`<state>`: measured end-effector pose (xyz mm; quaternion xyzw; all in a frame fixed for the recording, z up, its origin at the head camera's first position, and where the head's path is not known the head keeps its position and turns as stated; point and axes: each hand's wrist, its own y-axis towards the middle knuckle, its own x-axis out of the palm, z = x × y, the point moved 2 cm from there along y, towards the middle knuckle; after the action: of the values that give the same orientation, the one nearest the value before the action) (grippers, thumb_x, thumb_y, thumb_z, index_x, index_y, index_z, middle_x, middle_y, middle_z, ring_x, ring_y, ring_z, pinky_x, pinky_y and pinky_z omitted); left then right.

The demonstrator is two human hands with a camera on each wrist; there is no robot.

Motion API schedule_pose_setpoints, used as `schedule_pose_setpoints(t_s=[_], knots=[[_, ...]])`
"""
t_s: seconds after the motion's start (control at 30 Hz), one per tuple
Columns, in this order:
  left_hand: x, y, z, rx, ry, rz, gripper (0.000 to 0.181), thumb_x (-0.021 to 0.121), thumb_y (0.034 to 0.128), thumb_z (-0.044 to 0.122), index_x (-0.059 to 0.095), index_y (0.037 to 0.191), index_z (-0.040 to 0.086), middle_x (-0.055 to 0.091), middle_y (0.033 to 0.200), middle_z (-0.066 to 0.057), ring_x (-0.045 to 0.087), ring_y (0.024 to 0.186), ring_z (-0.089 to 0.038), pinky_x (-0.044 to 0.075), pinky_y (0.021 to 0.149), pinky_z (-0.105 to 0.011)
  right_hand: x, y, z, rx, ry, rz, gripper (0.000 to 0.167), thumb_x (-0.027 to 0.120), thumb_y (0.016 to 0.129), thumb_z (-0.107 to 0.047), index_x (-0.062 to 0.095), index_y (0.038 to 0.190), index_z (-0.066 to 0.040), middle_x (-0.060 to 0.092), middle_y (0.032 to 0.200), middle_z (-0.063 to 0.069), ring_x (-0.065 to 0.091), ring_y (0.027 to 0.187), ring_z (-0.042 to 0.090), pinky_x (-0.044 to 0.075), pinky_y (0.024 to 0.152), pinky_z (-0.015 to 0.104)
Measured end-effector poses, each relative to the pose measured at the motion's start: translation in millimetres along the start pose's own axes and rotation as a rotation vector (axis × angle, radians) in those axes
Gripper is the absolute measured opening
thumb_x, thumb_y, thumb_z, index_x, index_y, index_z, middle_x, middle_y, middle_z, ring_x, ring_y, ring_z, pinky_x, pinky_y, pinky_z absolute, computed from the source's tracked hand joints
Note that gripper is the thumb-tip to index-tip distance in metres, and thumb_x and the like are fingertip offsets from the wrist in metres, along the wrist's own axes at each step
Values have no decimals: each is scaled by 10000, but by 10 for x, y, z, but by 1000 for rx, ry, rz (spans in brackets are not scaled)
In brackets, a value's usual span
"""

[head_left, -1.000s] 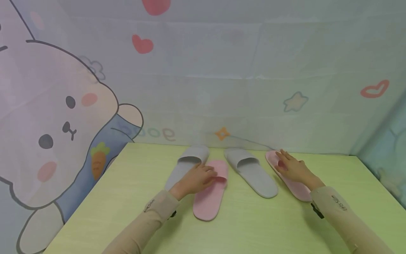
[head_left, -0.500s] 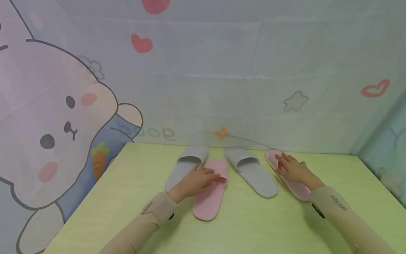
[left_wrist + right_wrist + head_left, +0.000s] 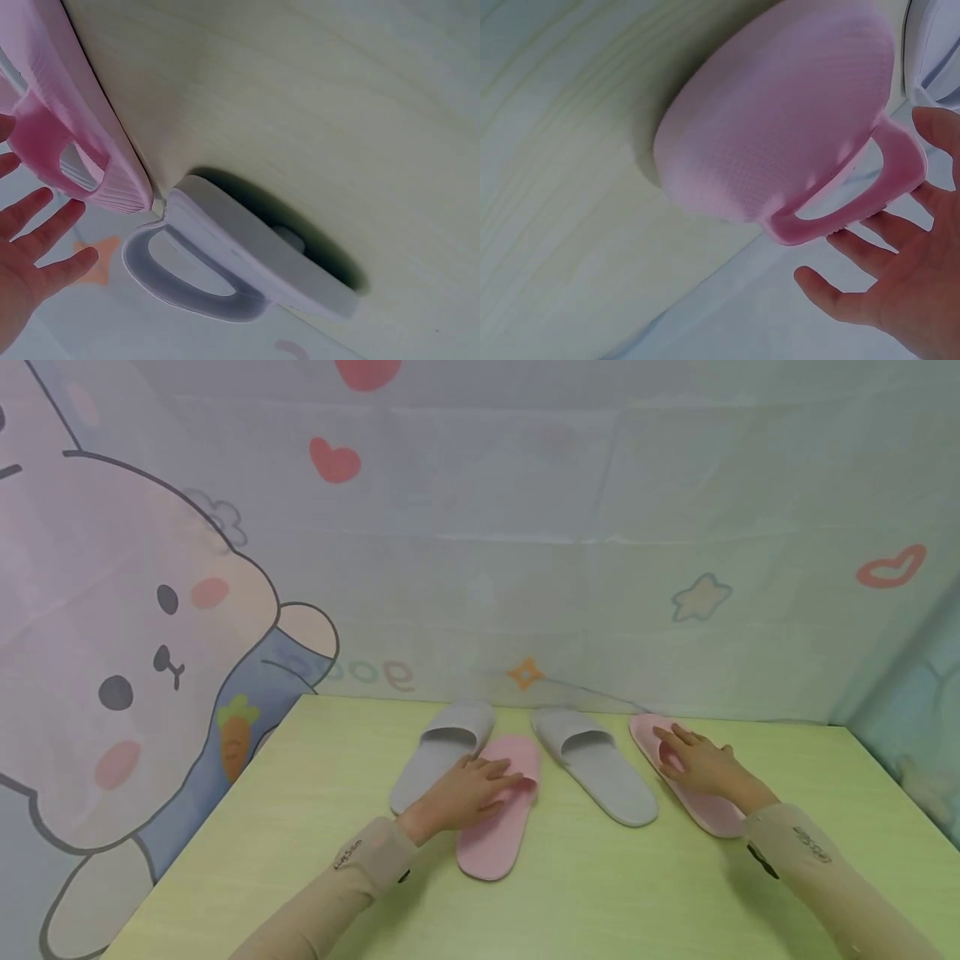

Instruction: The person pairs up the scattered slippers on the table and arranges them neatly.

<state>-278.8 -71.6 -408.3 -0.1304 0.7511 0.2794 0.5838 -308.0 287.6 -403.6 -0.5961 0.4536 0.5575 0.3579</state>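
Both left hand (image 3: 461, 795) and right hand (image 3: 705, 768) are released, spread over pink slippers (image 3: 491, 847).

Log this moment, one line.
left hand: fingers spread over left pink backless slipper | right hand: fingers spread over right pink backless slipper | two grey backless slippers: on green table

Creased pale backdrop (image 3: 510, 493) rises behind the yellow-green table (image 3: 600, 893), cartoon animal (image 3: 135, 618) leaning in at left, red hearts (image 3: 335, 462) up high!
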Motion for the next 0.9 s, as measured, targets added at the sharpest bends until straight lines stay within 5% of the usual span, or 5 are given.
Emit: schedule_pose_setpoints(t_s=[0.37, 0.6, 0.9], knots=[[14, 69, -3, -20, 8, -3, 399, 544, 873, 251, 481, 1266, 267, 578, 1131, -71, 564, 1022, -232, 412, 920, -492, -34, 41, 100, -20, 31, -12, 582, 569, 836, -257, 322, 1319, -46, 360, 1341, 290, 429, 1108, 514, 289, 726, 766], [-15, 106, 8, -10, 7, -22, 402, 540, 861, 243, 487, 1256, 297, 533, 906, 19, 546, 867, -158, 448, 827, -386, -122, -20, 84, -41, 68, -79, 624, 587, 822, -279, 331, 1333, -28, 330, 1356, 299, 414, 1116, 523, 297, 716, 761], [-52, 111, 68, -25, -11, -64, 440, 552, 844, 271, 471, 1275, 313, 575, 986, 5, 528, 877, -156, 434, 821, -343, -143, -64, 117, -85, 110, -125, 618, 590, 811, -237, 350, 1321, 16, 314, 1342, 338, 419, 1098, 539, 353, 723, 711]])
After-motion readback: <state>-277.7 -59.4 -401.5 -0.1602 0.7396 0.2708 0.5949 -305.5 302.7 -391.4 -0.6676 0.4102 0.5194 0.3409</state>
